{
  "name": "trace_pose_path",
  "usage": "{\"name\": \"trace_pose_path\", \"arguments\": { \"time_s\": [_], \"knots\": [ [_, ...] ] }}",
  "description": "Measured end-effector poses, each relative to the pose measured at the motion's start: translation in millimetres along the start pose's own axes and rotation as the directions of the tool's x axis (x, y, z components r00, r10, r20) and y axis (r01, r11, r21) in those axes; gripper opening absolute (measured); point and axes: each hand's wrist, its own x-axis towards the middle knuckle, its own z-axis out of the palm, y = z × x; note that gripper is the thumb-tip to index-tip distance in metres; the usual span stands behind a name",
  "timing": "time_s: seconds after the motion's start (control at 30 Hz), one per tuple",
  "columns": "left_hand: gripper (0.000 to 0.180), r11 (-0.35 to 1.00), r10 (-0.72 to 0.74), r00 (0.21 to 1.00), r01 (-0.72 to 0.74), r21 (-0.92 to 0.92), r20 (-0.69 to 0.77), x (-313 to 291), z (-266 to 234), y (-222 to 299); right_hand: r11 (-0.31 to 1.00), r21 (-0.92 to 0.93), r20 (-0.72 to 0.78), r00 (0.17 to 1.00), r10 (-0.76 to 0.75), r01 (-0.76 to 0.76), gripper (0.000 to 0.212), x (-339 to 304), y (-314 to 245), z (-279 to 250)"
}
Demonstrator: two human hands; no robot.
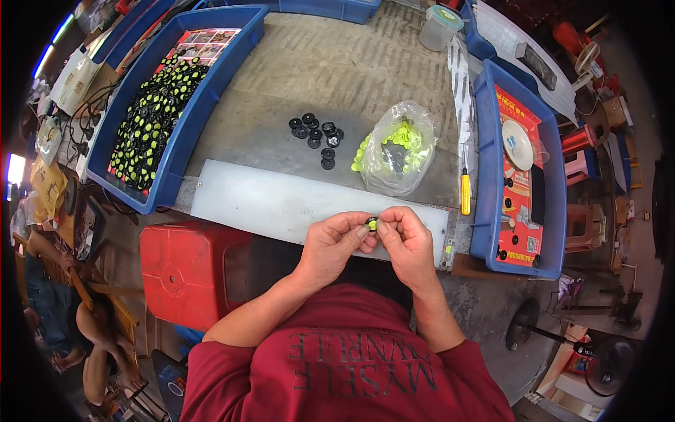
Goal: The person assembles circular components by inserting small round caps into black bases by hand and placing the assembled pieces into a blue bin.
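Left hand [330, 243]: pinching a small round black-and-green piece [373, 224]
Right hand [407, 244]: pinching it too
Clear plastic bag [399, 152]: lying farther away

Left forearm [253, 313] and right forearm [434, 316] angled inward, left hand [330, 243] and right hand [408, 247] nearly meeting before the torso, thumbs [354, 238] pressed toward fingertips [362, 216] in pinch grips.

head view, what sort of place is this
Likely a small hand-assembly workshop: a blue tray heaped with black-and-green round pieces, a clear plastic bag with green discs, and the left hand and right hand pinching a similar piece.
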Motion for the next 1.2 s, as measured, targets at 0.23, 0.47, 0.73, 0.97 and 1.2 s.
{"name": "trace_pose_path", "arguments": {
  "time_s": [0.23, 0.47, 0.73, 0.97, 1.2],
  "knots": [
    [0.018, 1.000, 0.021, 1.000, -0.021, -0.021, 0.000, 0, 3, 3, 0.996, 0.092, -0.028, 1.000, -0.004, 0.006, 0.008, 1, -2, 4],
    [0.015, 0.997, 0.016, 1.000, -0.016, 0.070, 0.001, -1, 0, 3, 0.999, -0.053, 0.014, 1.000, -0.009, 0.010, 0.012, 0, -3, -3],
    [0.010, 0.928, 0.055, 0.996, -0.079, 0.364, 0.077, -9, 6, 10, 0.868, -0.369, 0.048, 0.939, -0.339, 0.333, 0.029, 3, -9, 7],
    [0.011, 0.818, 0.167, 0.983, -0.180, 0.547, 0.074, -17, 16, 16, 0.711, -0.522, 0.054, 0.850, -0.525, 0.472, 0.038, 4, -3, 14],
    [0.009, 0.838, 0.192, 0.981, -0.186, 0.514, 0.043, -16, 16, 12, 0.702, -0.522, 0.048, 0.838, -0.543, 0.484, 0.037, 7, -6, 15]
  ]
}}
